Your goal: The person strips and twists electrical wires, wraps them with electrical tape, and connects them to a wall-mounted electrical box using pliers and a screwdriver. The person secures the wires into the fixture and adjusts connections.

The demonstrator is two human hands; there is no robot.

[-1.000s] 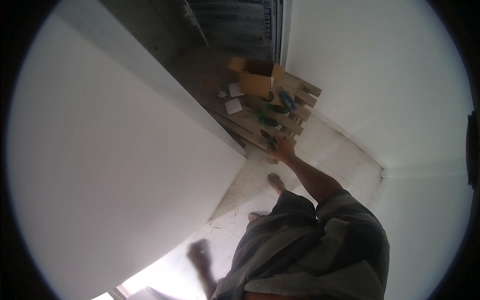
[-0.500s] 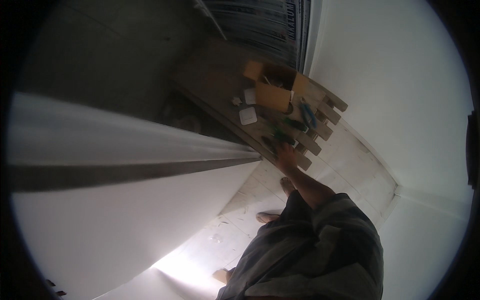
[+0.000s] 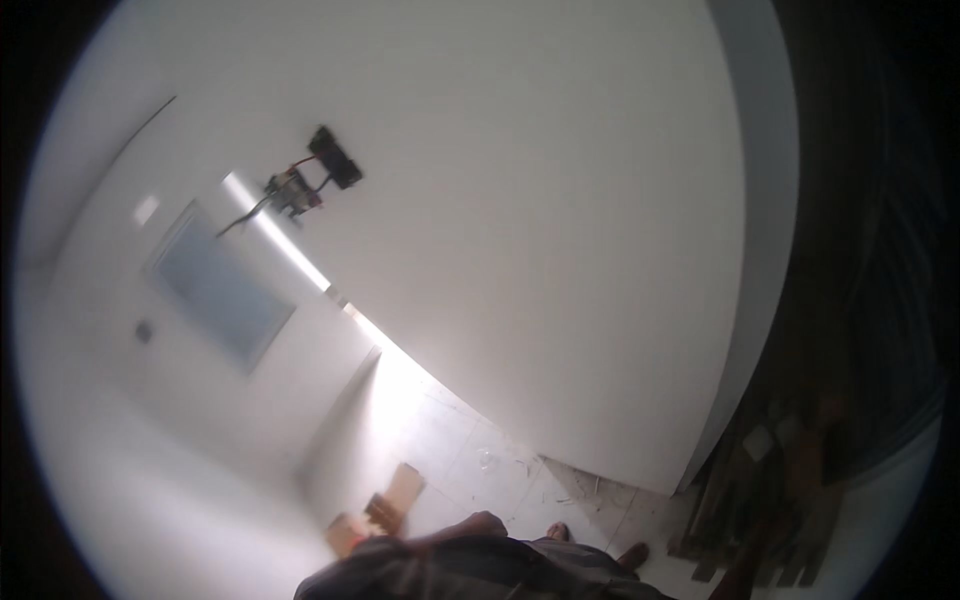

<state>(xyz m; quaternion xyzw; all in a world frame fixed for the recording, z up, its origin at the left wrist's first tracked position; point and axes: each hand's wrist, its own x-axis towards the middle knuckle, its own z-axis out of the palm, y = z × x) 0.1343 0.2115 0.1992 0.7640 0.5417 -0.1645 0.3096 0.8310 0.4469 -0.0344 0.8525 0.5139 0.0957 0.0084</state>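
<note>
My left hand (image 3: 487, 522) is in front of my waist, a rounded shape with the fingers apparently curled in. Whatever it may hold is hidden. At the lower right my right forearm (image 3: 738, 578) reaches toward a dark slatted wooden surface (image 3: 715, 525). The right hand at its end is lost in shadow and blur, so its fingers cannot be read. Pale flat pieces (image 3: 758, 442) lie on the wood, beside a dim brownish box shape (image 3: 832, 410).
A white wall (image 3: 560, 250) fills the middle, ending at a grey edge on the right. Wired electrical parts (image 3: 293, 190) and a black box (image 3: 335, 157) hang from it. Open cardboard (image 3: 402, 490) lies on the littered tile floor (image 3: 440, 430). A bluish panel (image 3: 222, 285) is at left.
My view has swung left, bringing the white wall and wired parts into sight. The wooden surface has shifted to the lower right. My left hand now shows at my waist.
</note>
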